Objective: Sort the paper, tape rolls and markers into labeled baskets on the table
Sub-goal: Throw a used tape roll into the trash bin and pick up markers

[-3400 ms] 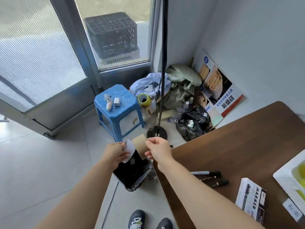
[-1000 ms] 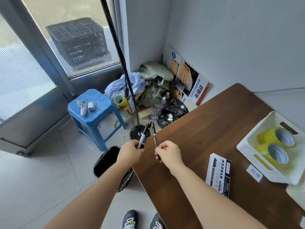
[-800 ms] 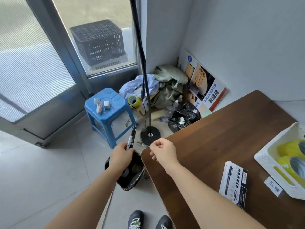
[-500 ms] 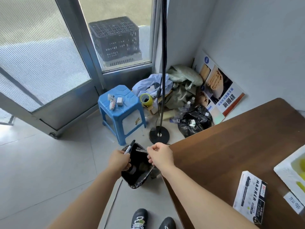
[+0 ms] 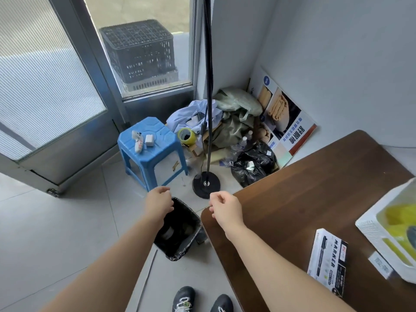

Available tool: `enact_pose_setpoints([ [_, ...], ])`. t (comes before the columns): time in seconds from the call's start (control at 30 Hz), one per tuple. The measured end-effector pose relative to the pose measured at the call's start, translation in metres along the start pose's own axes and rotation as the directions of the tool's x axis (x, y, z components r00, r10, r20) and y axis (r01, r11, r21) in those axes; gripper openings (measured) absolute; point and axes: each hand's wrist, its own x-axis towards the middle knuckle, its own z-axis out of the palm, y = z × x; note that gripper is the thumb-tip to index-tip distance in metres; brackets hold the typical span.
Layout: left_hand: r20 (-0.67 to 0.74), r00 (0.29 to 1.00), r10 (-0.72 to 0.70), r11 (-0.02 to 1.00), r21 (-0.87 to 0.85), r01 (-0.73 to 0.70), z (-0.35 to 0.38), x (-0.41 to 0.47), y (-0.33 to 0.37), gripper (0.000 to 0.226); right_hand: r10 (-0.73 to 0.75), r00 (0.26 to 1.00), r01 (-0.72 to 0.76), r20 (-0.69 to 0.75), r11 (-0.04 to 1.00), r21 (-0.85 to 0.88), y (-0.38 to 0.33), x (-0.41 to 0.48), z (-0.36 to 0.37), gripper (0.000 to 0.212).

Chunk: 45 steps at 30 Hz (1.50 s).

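Note:
My left hand (image 5: 158,202) hovers over the far rim of a black-lined waste bin (image 5: 179,230) on the floor, fingers loosely curled and holding nothing. My right hand (image 5: 225,209) hangs empty over the dark wooden table's (image 5: 315,188) left corner, fingers half curled. A white marker box (image 5: 328,262) lies flat on the table near the front. At the right edge stands a white basket (image 5: 369,224) holding yellow tape rolls (image 5: 403,219), with a paper label (image 5: 380,263) in front of it. No markers are visible in either hand.
A blue plastic stool (image 5: 149,147) with small items stands behind the bin. A black lamp pole and its round base (image 5: 206,184) rise beside the table corner. Bags, cloth and a poster are piled in the room corner (image 5: 243,131). My shoes (image 5: 202,300) show at the bottom.
Half a second ago each hand held a marker over the bin; now both hands are empty and have spread apart. The markers are out of sight.

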Motion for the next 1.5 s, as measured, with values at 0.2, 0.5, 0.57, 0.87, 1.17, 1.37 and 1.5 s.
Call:
enact_pose_setpoints([
  [0.2,0.229,0.945,0.233,0.958,0.115,-0.264,0.083,-0.038,0.037,0.023,0.042,0.973,-0.034,-0.229,0.999,0.038,0.017,-0.001,-0.066,0.018],
  [0.5,0.629,0.750,0.204,0.765,0.375,-0.523,0.196,-0.113,0.025,0.022,0.220,0.825,-0.171,-0.520,0.975,0.142,0.080,-0.029,-0.178,0.012],
  [0.57,0.681,0.717,0.149,0.738,0.405,-0.539,0.214,-0.126,0.016,0.024,0.256,0.791,-0.203,-0.556,0.967,0.156,0.097,-0.038,-0.197,0.014],
  [0.87,0.806,0.589,-0.066,0.596,0.505,-0.625,0.263,-0.166,-0.021,0.018,0.529,0.691,-0.441,-0.492,0.848,0.294,0.163,-0.062,-0.226,0.038],
  [1.17,0.781,0.625,-0.014,0.577,0.516,-0.633,0.269,-0.155,-0.028,0.024,0.539,0.761,-0.396,-0.360,0.826,0.400,0.162,-0.053,-0.217,0.027],
  [1.37,0.623,0.755,0.205,0.768,0.376,-0.519,0.238,-0.144,-0.005,0.040,0.414,0.832,-0.262,-0.370,0.880,0.396,0.126,-0.038,-0.199,0.025],
  [1.5,0.532,0.802,0.271,0.866,0.230,-0.444,0.208,-0.134,0.013,0.039,0.303,0.886,-0.155,-0.351,0.907,0.392,0.093,-0.028,-0.177,0.033],
])
